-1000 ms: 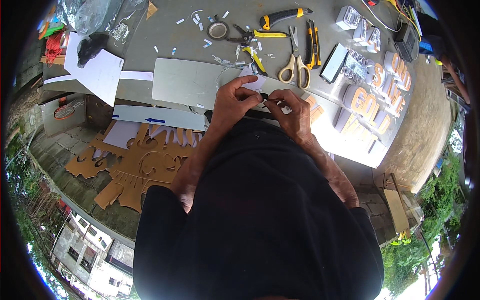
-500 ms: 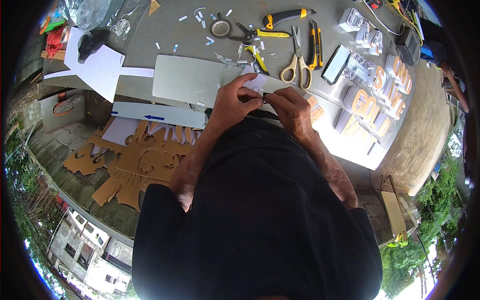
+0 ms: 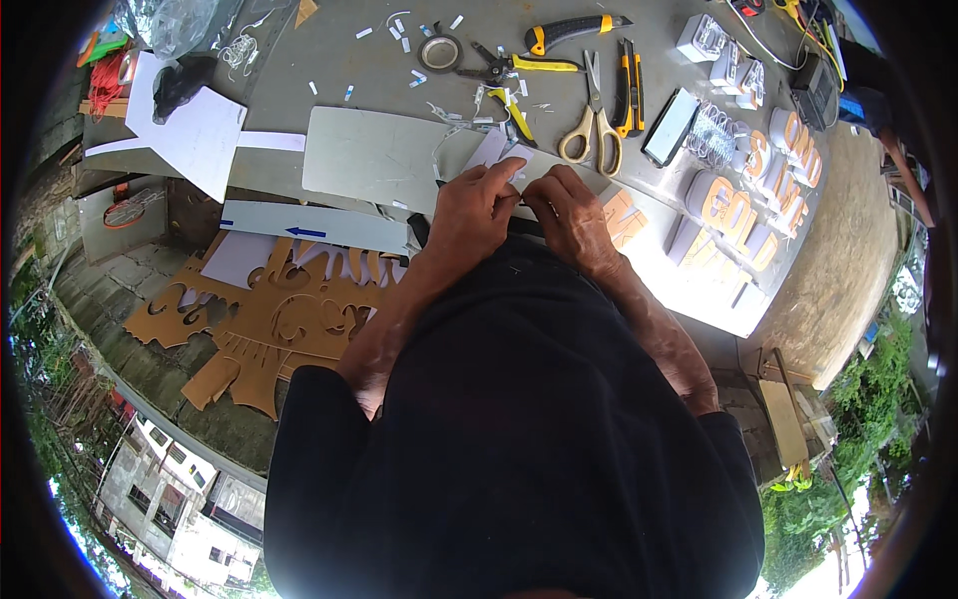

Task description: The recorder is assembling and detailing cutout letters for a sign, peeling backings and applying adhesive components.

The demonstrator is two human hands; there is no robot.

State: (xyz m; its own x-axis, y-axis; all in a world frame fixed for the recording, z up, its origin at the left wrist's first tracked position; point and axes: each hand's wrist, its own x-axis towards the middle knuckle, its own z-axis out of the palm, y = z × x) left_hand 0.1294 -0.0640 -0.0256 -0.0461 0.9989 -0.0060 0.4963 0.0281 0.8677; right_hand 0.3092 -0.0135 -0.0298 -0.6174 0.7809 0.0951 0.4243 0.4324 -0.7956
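Observation:
My left hand [image 3: 467, 215] and my right hand [image 3: 567, 215] come together at the table's near edge, in front of my dark shirt. Both are closed, with thumbs and fingertips pinched close to each other. Whatever lies between the fingertips is too small and covered to make out. Just beyond the fingers rests a piece of white paper [image 3: 486, 150], partly hidden by my left hand. Scissors [image 3: 576, 146] with beige handles lie past my right hand, beside a yellow-and-black cutter knife [image 3: 625, 95]. Yellow-handled pliers [image 3: 547, 66] and a black tape roll [image 3: 439, 54] are farther off.
Raised letters [image 3: 733, 215] with orange-tan faces cover the table's right side, near a dark flat rectangular device [image 3: 671, 128]. Another utility knife [image 3: 577, 34] lies at the back. A pale panel [image 3: 374, 155] spans the left. Brown cut-out sheets [image 3: 289, 309] sit lower, below the table.
My left hand has turned slightly, its forefinger reaching farther out over the paper. My right hand has drawn a little to the left. Both hands stay pinched together.

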